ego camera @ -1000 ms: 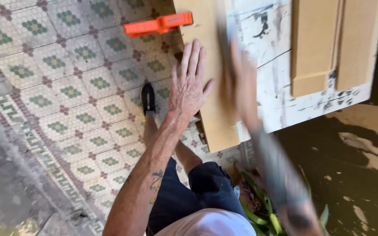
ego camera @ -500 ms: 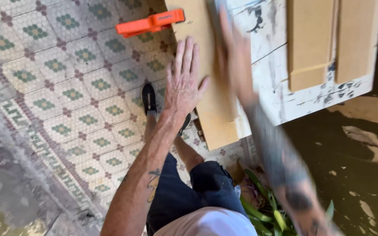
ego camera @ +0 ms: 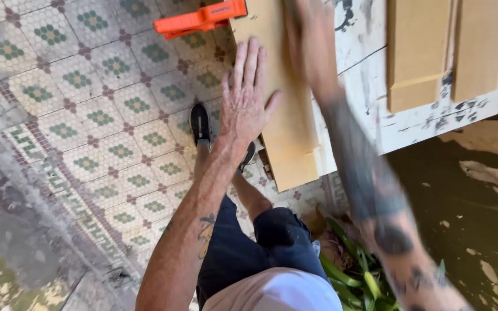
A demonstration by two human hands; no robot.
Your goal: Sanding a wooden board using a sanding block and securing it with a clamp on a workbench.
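Left hand (ego camera: 248, 98) rests flat, fingers spread, on a long tan fibreboard plank (ego camera: 286, 115). Right hand (ego camera: 312, 34), blurred, grip unclear, has slid farther up the plank.

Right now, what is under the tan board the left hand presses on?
The tan board lies on a paint-stained white tabletop, its near end overhanging. The left hand covers its edge; beneath the overhang shows patterned tile floor.

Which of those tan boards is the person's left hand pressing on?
The long board overhanging the table's near edge, by the orange clamp. The left hand lies flat on it; the two shorter boards at right go untouched.
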